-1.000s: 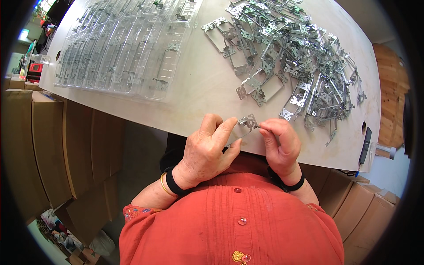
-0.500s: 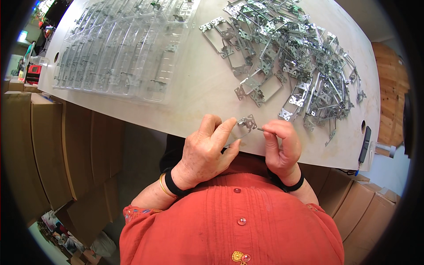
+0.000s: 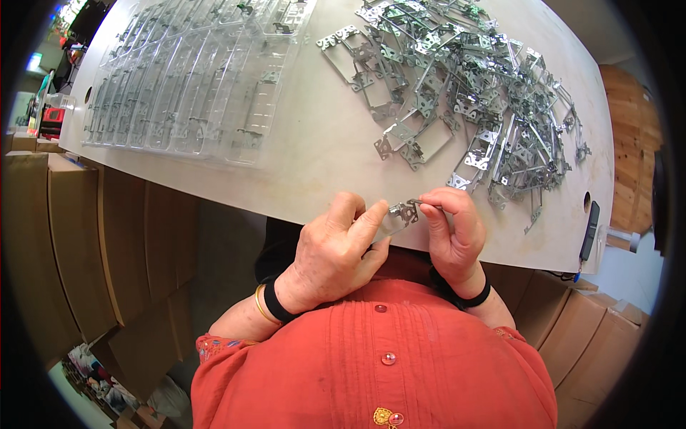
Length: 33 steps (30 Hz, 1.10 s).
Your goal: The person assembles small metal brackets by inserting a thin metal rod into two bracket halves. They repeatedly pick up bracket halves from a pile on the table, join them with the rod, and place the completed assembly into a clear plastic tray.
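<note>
At the table's near edge, my left hand (image 3: 332, 247) is closed on a metal bracket (image 3: 406, 212) with cut-out holes in its end plate; my fingers hide part of it. My right hand (image 3: 457, 229) pinches a thin dark pin-like tool (image 3: 426, 204) between thumb and forefinger. The tool's tip meets the upper right of the bracket's end plate; whether it sits in a hole I cannot tell. Beyond my right hand lies a loose pile of similar metal brackets (image 3: 500, 136), tangled over one another.
A clear plastic tray (image 3: 275, 93) with long compartments holding metal parts stands at the left of the white table (image 3: 307, 164). A dark slim tool (image 3: 590, 232) hangs by the right edge. Cardboard boxes (image 3: 75, 236) stand left below the table, more boxes (image 3: 579, 336) right.
The tool in my right hand has come up against the bracket's end plate, where a small gap showed before. The bracket has tilted and sunk slightly.
</note>
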Available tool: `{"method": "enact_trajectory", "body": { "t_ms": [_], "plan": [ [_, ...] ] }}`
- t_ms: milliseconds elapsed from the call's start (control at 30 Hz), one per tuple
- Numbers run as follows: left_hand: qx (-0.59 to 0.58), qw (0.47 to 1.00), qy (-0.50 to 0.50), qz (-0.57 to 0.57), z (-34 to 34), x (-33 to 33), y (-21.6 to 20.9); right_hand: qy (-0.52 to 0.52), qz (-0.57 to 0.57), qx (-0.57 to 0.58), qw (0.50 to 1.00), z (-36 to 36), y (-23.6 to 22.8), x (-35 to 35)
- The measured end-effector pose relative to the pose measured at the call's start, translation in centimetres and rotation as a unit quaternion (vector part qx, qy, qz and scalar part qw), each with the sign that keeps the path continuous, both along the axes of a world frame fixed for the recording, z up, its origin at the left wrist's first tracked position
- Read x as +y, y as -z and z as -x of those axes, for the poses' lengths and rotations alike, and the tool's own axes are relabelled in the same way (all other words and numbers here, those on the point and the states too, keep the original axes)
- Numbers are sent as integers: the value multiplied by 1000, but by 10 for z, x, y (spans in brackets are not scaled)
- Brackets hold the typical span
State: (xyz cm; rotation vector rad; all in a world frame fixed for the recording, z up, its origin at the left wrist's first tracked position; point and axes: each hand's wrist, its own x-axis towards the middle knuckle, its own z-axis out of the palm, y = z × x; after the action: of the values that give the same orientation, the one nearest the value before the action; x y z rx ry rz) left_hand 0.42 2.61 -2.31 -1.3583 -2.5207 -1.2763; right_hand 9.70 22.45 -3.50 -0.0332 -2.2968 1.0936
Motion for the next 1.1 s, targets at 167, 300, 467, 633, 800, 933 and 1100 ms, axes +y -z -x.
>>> {"method": "enact_trajectory", "body": {
  "t_ms": [167,300,467,633,800,933,1100],
  "plan": [
    [3,1000,1,-3,0,0,0,-2,0,-8,1000,0,0,-1],
    [1,1000,0,0,0,-1,-1,0,-21,-7,1000,1,0,-1],
    [-5,1000,2,0,0,0,-2,1,-47,-6,999,1,-1,-1],
    [-3,1000,2,-3,1,1,0,1,-46,-7,999,1,-2,0],
    [-4,1000,0,-5,1,0,0,-4,-19,-20,1000,0,-1,-1],
    [-4,1000,-1,-5,0,0,-1,-2,-20,-21,1000,0,-3,-2],
    [-9,1000,1,-12,1,-1,-2,8,-48,-8,999,1,-4,-4]
  ]
}}
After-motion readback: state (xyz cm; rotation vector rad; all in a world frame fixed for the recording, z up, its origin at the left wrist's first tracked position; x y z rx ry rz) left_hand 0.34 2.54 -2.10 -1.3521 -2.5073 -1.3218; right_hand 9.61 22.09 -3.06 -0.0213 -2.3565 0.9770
